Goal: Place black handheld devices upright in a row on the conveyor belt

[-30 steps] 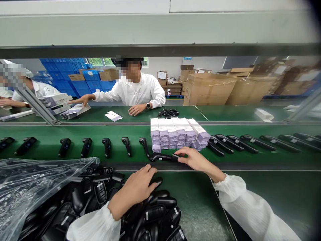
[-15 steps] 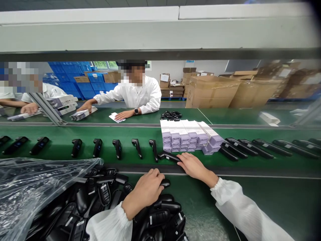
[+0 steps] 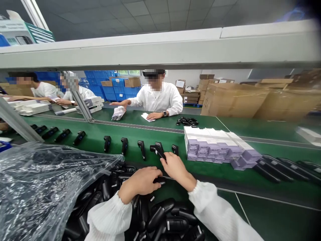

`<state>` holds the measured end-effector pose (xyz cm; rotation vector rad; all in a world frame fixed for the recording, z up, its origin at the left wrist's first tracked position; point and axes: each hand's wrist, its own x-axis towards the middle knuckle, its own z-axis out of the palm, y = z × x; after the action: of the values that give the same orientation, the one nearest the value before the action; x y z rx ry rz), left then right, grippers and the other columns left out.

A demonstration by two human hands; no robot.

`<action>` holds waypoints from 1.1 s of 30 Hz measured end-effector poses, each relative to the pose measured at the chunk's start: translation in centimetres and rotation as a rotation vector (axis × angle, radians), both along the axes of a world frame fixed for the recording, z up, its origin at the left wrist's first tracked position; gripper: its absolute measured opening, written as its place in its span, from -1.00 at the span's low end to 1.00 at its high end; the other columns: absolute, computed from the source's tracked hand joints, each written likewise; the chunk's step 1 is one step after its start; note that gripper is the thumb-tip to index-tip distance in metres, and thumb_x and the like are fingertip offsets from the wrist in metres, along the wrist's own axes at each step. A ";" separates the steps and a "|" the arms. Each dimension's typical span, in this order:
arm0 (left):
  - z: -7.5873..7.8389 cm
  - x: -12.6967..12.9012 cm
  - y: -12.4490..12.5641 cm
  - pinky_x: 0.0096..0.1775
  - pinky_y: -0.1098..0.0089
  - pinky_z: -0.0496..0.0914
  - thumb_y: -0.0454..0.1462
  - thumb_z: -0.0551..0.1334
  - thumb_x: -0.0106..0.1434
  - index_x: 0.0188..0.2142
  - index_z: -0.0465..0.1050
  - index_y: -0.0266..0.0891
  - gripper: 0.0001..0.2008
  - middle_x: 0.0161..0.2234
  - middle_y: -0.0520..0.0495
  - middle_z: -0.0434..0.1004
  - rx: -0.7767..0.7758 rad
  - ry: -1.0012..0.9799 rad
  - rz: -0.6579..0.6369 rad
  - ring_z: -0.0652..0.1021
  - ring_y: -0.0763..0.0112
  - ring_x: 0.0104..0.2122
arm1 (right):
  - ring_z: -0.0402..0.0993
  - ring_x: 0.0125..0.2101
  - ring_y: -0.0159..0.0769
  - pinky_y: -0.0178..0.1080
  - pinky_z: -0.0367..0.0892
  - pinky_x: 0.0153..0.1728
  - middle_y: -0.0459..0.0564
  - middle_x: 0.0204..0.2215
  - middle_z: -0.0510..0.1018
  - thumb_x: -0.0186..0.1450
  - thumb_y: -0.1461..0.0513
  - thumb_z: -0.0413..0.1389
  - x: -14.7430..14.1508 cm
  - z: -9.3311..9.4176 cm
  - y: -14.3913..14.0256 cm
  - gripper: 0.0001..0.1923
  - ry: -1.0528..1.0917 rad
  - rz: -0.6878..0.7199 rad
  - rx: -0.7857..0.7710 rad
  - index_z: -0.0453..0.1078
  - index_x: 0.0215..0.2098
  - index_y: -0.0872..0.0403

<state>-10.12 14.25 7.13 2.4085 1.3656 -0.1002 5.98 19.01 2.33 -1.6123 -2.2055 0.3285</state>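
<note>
My right hand (image 3: 177,169) is closed on the end of a black angled handheld device (image 3: 155,149), holding it at the near side of the green belt (image 3: 92,129). Close by on its left, my left hand (image 3: 142,182) has its fingers curled over another black handheld device (image 3: 161,182), mostly hidden beneath them. Below both hands lies a heap of similar black devices (image 3: 175,221). More devices stand spaced out along the belt, among them a black device (image 3: 141,149) just left of the held one and a black device (image 3: 175,149) just right of it.
Stacked white and purple boxes (image 3: 213,145) occupy the belt at right, beside a row of black devices (image 3: 283,169). Clear plastic sheeting (image 3: 50,180) covers part of the heap. A metal post (image 3: 77,97) and overhead beam (image 3: 150,53) frame the co-workers opposite.
The view has turned left, shifting the scene rightward. My right hand has carried its device left along the row, past one standing device, and is nearer my left hand.
</note>
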 end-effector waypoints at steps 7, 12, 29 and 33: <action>-0.4 -2.5 1.8 -0.15 0.11 0.39 -0.24 0.13 0.27 -0.03 0.43 -0.25 -0.70 -0.04 -0.26 0.46 0.123 0.049 0.233 0.55 -0.01 -0.15 | 0.52 -0.11 -0.03 -0.13 0.40 -0.16 0.30 0.03 0.44 0.44 0.13 -0.05 -3.6 -1.3 2.1 -0.54 0.086 -0.010 -0.005 0.26 0.19 0.26; -1.8 -0.6 2.3 -0.05 0.24 0.38 -0.27 0.10 0.32 0.00 0.32 -0.19 -0.73 -0.01 -0.15 0.43 0.168 -0.221 0.096 0.50 0.17 -0.06 | 0.50 -0.24 -0.25 -0.26 0.40 -0.25 0.02 -0.18 0.56 0.40 0.04 0.02 2.1 -1.5 -1.4 -0.59 0.581 0.285 -0.232 0.36 0.13 0.04; -2.1 7.2 -4.9 -0.16 0.20 0.41 -0.19 0.24 0.26 -0.04 0.41 -0.07 -0.74 -0.11 -0.04 0.45 0.051 -0.046 -0.429 0.49 0.14 -0.14 | 0.42 -0.10 -0.12 -0.22 0.27 -0.05 0.22 -0.13 0.47 0.21 0.42 0.03 10.6 -4.7 -1.1 -0.65 0.108 -0.411 -0.051 0.31 -0.02 0.25; -3.7 7.9 -4.6 -0.20 0.25 0.38 -0.34 0.13 0.27 -0.08 0.43 -0.13 -0.76 -0.13 -0.07 0.45 0.051 -0.030 -0.349 0.48 0.17 -0.15 | 0.40 -0.05 -0.05 -0.18 0.26 -0.02 0.30 -0.07 0.45 0.16 0.51 -0.03 11.4 -5.7 0.0 -0.41 -0.071 -0.450 -0.077 0.19 0.19 0.35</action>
<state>-2.19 9.66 3.41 2.6570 0.9324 -0.1195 17.43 18.98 -3.35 -2.1269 -1.8216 0.2295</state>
